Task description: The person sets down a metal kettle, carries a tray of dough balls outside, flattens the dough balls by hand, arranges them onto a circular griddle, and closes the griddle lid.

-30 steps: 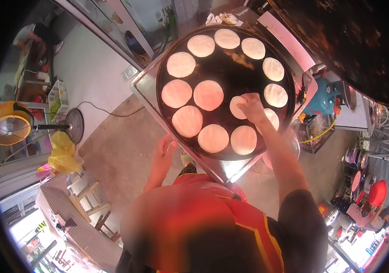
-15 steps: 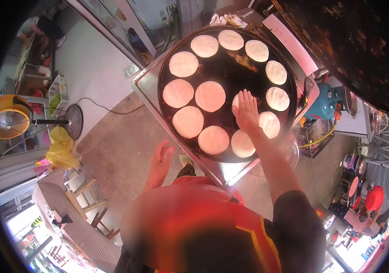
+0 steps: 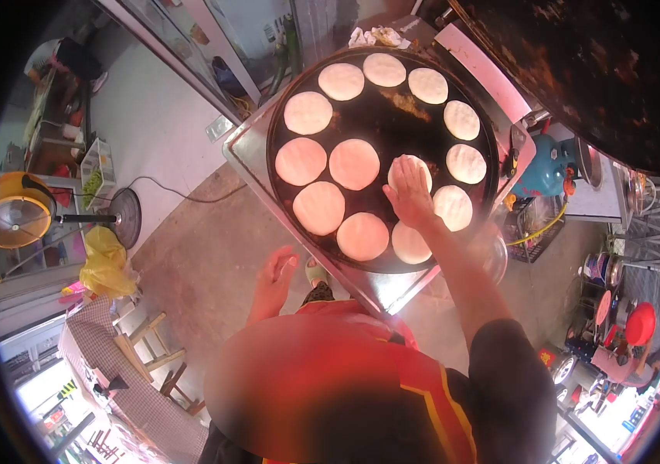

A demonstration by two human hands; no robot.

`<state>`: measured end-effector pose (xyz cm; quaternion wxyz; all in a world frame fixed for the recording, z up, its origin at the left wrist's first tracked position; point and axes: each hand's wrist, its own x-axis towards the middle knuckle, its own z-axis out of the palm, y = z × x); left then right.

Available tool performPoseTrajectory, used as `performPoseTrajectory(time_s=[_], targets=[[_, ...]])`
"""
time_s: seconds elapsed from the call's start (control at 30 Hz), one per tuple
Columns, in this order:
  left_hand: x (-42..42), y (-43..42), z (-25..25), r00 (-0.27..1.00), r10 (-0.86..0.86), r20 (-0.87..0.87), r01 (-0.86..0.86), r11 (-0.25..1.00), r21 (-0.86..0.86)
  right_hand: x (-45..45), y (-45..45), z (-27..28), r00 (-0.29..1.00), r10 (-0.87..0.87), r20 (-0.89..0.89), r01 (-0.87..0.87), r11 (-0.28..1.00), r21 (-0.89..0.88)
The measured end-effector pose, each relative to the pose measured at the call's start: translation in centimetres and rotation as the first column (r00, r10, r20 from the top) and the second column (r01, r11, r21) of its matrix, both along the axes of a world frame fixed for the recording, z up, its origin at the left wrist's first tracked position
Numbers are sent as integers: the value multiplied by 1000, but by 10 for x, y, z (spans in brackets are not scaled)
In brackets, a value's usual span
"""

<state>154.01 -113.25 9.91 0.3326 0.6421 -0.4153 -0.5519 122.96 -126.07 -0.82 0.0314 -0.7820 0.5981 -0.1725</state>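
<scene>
My right hand (image 3: 410, 195) lies flat, fingers stretched out, over a round flatbread (image 3: 415, 164) on the right half of a big black round griddle (image 3: 388, 124). The bread's upper edge shows past my fingertips; the rest is under the hand. Several more pale dough rounds ring the pan, and another single round (image 3: 354, 164) sits inside the ring at the left. Near my right wrist are a round (image 3: 454, 207) and a partly covered one (image 3: 409, 244). My left hand (image 3: 273, 280) hangs in the air left of the griddle, holding nothing, with fingers loosely bent and apart.
A dark, stained round lid (image 3: 577, 69) rises at the upper right. The metal stand's corner (image 3: 389, 295) juts toward my body. Beyond it are a blue gas cylinder (image 3: 544, 166) and yellow hose (image 3: 540, 235). Left stand a checkered table (image 3: 113, 363) and yellow bag (image 3: 106, 263).
My right hand has slid slightly down and left on the bread, and more of its upper edge shows. My left hand has stayed nearly in place.
</scene>
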Motion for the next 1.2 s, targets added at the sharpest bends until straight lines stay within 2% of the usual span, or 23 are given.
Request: performPoseTrajectory(time_s=[0.13,0.27,0.4,0.43,0.53,0.6,0.67,0.7,0.77,0.87,0.97,1.03,1.1,1.17,1.2], targets=[[6,-3,-4,1000,-6,-10,6,1000,-21,-6,-3,-13,993,-120,3,120,992,-34],[14,-6,-5,999,-50,2,50,999,-7,-15,-31,-29,995,-98,-27,91,978,-189],[22,-4,0,997,-76,1,76,997,-5,-5,-41,-1,979,-203,-20,200,975,-100],[27,-7,-6,994,-106,-6,106,994,-23,1,-27,19,977,-214,14,214,972,-93],[40,-17,-21,987,-160,-20,159,986,-40,30,38,66,952,-142,270,99,981,166],[46,-23,-26,980,-198,-9,198,980,-27,51,89,38,951,-44,306,-1,989,145],[53,-22,-29,970,-244,18,244,970,-10,85,138,40,915,-12,403,-137,931,339],[57,-19,-33,959,-277,55,279,960,-23,101,162,53,840,-45,540,-171,924,342],[64,-18,-49,932,-340,129,348,936,-45,119,190,62,792,-96,603,-163,918,360],[84,-24,-91,898,-374,234,397,916,-58,127,195,59,890,-98,445,-86,923,374],[131,18,-135,916,-346,201,381,909,-170,135,208,80,925,-70,373,-66,938,340],[184,77,-187,993,-57,-99,70,988,135,137,223,74,929,-42,368,-92,937,338],[232,136,-213,996,75,-56,-63,982,180,144,225,67,936,45,348,-162,934,317],[263,183,-220,977,196,87,-212,944,253,159,215,58,928,136,346,-239,931,276],[285,213,-229,968,237,85,-252,926,281,173,218,51,917,184,354,-280,929,243]])
